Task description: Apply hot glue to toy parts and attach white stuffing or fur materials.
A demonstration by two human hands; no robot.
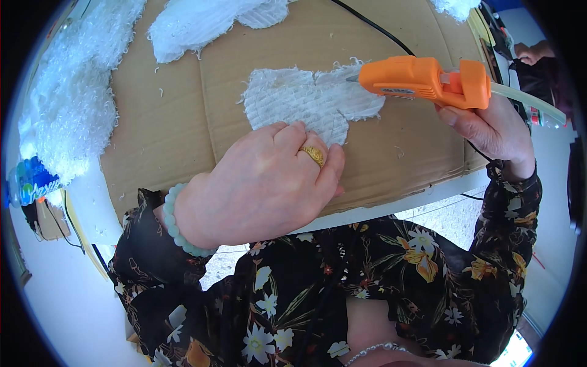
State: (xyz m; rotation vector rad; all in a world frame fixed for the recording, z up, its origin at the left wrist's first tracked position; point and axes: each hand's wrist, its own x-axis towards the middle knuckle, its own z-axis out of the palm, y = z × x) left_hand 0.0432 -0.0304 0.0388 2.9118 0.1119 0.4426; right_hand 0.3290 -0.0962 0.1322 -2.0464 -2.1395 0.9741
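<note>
A: White fabric piece (pixel 306 101)?
B: Flat on the cardboard sheet (pixel 183 122), mid-table. Left hand (pixel 263 183) lies on its lower edge, fingers together, pressing it down, not pinching.
A: Right hand (pixel 495 128)?
B: Wrapped around the grip of an orange glue gun (pixel 428 82), nozzle at the fabric's right upper edge. Touching or not, can't tell.
A: Surroundings?
B: Fluffy white material (pixel 73 92) left of the cardboard, another white piece (pixel 202 21) at the top. Black cable (pixel 373 25) runs behind the gun.

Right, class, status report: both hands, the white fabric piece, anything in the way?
Left hand flat on white fabric piece, pinning its near edge. Right hand grips orange glue gun, nozzle at fabric's top edge. Nothing in the way on cardboard sheet.
</note>
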